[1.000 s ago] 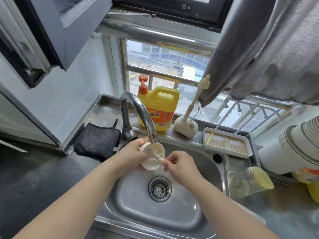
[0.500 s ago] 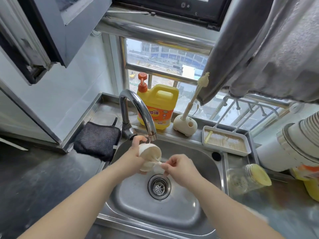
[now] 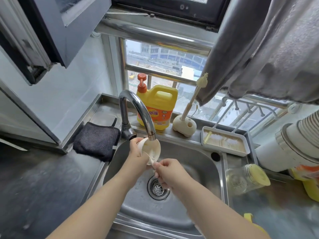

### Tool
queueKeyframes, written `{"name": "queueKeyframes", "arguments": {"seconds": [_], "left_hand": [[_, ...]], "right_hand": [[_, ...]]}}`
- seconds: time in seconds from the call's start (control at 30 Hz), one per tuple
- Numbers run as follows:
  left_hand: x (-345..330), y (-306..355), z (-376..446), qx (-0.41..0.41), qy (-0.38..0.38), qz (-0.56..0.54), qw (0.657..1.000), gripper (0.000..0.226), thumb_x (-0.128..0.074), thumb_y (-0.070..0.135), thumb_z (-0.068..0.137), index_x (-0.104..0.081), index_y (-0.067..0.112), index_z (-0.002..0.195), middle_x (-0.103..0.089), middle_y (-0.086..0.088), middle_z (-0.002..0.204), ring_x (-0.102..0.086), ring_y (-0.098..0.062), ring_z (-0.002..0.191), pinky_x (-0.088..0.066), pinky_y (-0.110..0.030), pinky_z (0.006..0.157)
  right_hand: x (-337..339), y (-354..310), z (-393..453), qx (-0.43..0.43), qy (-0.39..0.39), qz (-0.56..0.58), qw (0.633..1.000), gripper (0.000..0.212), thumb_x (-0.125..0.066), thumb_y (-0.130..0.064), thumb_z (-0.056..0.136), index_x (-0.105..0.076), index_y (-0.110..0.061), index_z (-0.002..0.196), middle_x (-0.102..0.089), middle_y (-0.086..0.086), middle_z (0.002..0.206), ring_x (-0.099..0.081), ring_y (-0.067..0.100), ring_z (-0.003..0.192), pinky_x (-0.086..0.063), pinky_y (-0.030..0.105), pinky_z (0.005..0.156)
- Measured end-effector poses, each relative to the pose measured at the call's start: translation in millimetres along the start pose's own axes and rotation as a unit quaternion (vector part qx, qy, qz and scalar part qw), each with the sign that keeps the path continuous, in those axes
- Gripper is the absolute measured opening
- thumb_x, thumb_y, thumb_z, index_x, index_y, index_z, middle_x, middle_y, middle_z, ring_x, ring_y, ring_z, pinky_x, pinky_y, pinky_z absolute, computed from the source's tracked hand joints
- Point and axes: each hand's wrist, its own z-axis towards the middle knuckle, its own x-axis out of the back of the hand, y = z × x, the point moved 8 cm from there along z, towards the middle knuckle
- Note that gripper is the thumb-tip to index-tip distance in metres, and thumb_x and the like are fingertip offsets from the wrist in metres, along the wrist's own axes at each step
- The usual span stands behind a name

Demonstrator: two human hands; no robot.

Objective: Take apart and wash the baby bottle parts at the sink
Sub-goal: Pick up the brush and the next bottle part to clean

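Note:
Over the steel sink (image 3: 193,163), my left hand (image 3: 138,153) grips a cream round bottle part (image 3: 151,150), its open side facing me, just under the faucet spout (image 3: 151,135). My right hand (image 3: 168,173) pinches the handle of a small white brush (image 3: 151,159) whose tip reaches into that part. The clear glass bottle body (image 3: 241,180) with a yellow end lies on its side on the counter to the right of the sink. I cannot tell if water is running.
A yellow dish soap jug (image 3: 158,109), a long brush in a cream stand (image 3: 184,125) and a white tray (image 3: 224,142) sit behind the sink. A black cloth (image 3: 96,140) lies at left. The drain strainer (image 3: 158,188) is below my hands.
My left hand has turned the cream part so its open side faces me again and raised it to the spout. My right hand stays at its rim with the small brush.

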Motion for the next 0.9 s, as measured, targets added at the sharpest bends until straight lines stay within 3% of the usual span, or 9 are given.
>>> {"name": "queueKeyframes", "arguments": {"seconds": [0.13, 0.27, 0.37, 0.4, 0.5, 0.63, 0.73, 0.8, 0.9], "left_hand": [[7.0, -1.0, 3.2, 0.040, -0.037, 0.074, 0.996, 0.056, -0.045, -0.017, 0.078, -0.041, 0.031, 0.107, -0.045, -0.011, 0.112, -0.052, -0.026, 0.097, -0.059, -0.042, 0.066], [11.7, 2.8, 6.2, 0.102, -0.082, 0.193, 0.972, 0.040, -0.040, -0.008, 0.086, -0.046, 0.019, 0.115, -0.051, -0.011, 0.109, -0.056, -0.029, 0.093, -0.059, -0.045, 0.065], [10.1, 12.8, 11.2, 0.105, -0.088, 0.219, 0.966, 0.032, -0.044, -0.005, 0.087, -0.050, 0.018, 0.109, -0.056, -0.012, 0.104, -0.057, -0.027, 0.090, -0.058, -0.038, 0.055], [8.6, 15.4, 12.5, 0.096, -0.088, 0.210, 0.969, 0.035, -0.044, -0.007, 0.086, -0.052, 0.018, 0.109, -0.057, -0.011, 0.103, -0.056, -0.025, 0.089, -0.058, -0.036, 0.055], [4.7, 21.5, 12.9, 0.057, -0.071, 0.140, 0.986, 0.050, -0.044, -0.012, 0.080, -0.054, 0.028, 0.106, -0.060, -0.011, 0.106, -0.059, -0.021, 0.088, -0.055, -0.029, 0.055], [3.2, 9.2, 9.4, 0.031, -0.016, 0.015, 0.999, 0.058, -0.041, -0.016, 0.079, -0.046, 0.037, 0.103, -0.056, -0.011, 0.107, -0.056, -0.018, 0.086, -0.047, -0.016, 0.050], [2.9, 6.6, 12.0, 0.004, -0.010, 0.040, 0.999, 0.062, -0.043, -0.014, 0.078, -0.046, 0.042, 0.103, -0.054, -0.015, 0.115, -0.055, -0.019, 0.091, -0.047, -0.018, 0.056], [5.7, 7.1, 14.6, 0.023, -0.025, 0.048, 0.998, 0.060, -0.042, -0.017, 0.078, -0.047, 0.037, 0.102, -0.055, -0.012, 0.108, -0.056, -0.018, 0.086, -0.048, -0.017, 0.053], [9.7, 3.3, 18.4, 0.082, -0.077, 0.099, 0.989, 0.054, -0.037, -0.020, 0.079, -0.050, 0.028, 0.101, -0.056, -0.013, 0.103, -0.058, -0.023, 0.084, -0.054, -0.023, 0.054]], "right_hand": [[11.6, -14.2, -3.3, 0.047, 0.025, -0.193, 0.980, 0.023, -0.054, -0.027, 0.096, -0.053, -0.016, 0.076, -0.060, 0.001, 0.066, -0.048, 0.010, 0.049, -0.034, 0.021, 0.044], [10.9, -63.8, -18.7, 0.229, 0.102, -0.563, 0.787, 0.007, -0.052, -0.018, 0.093, -0.053, -0.013, 0.099, -0.063, 0.009, 0.097, -0.060, 0.031, 0.087, -0.034, 0.032, 0.062], [-0.7, -76.8, -25.2, 0.341, 0.150, -0.650, 0.663, 0.035, -0.078, -0.003, 0.057, -0.054, -0.013, 0.081, -0.063, 0.006, 0.071, -0.062, 0.028, 0.059, -0.026, 0.028, 0.048], [1.5, -77.7, -22.8, 0.339, 0.158, -0.625, 0.685, 0.034, -0.078, -0.006, 0.058, -0.053, -0.014, 0.079, -0.062, 0.006, 0.069, -0.061, 0.028, 0.058, -0.026, 0.028, 0.048], [16.9, -50.7, -0.6, 0.165, 0.102, -0.410, 0.891, 0.009, -0.054, -0.022, 0.093, -0.051, -0.017, 0.086, -0.062, 0.007, 0.088, -0.055, 0.026, 0.081, -0.037, 0.029, 0.064], [7.8, -23.9, 10.0, 0.046, 0.046, -0.179, 0.982, 0.019, -0.054, -0.026, 0.095, -0.053, -0.016, 0.079, -0.060, 0.003, 0.069, -0.050, 0.015, 0.056, -0.041, 0.024, 0.052], [0.2, -18.1, 7.0, -0.005, -0.006, -0.062, 0.998, 0.017, -0.051, -0.024, 0.097, -0.052, -0.013, 0.084, -0.052, 0.001, 0.059, -0.037, 0.011, 0.044, -0.028, 0.018, 0.040], [10.9, -26.5, 8.7, 0.038, 0.017, -0.164, 0.986, 0.020, -0.054, -0.029, 0.096, -0.054, -0.017, 0.080, -0.058, -0.001, 0.063, -0.045, 0.012, 0.049, -0.035, 0.020, 0.046], [21.7, -54.3, 4.0, 0.164, 0.093, -0.483, 0.855, 0.009, -0.053, -0.026, 0.095, -0.055, -0.019, 0.090, -0.066, 0.004, 0.089, -0.060, 0.024, 0.082, -0.036, 0.029, 0.061]]}}
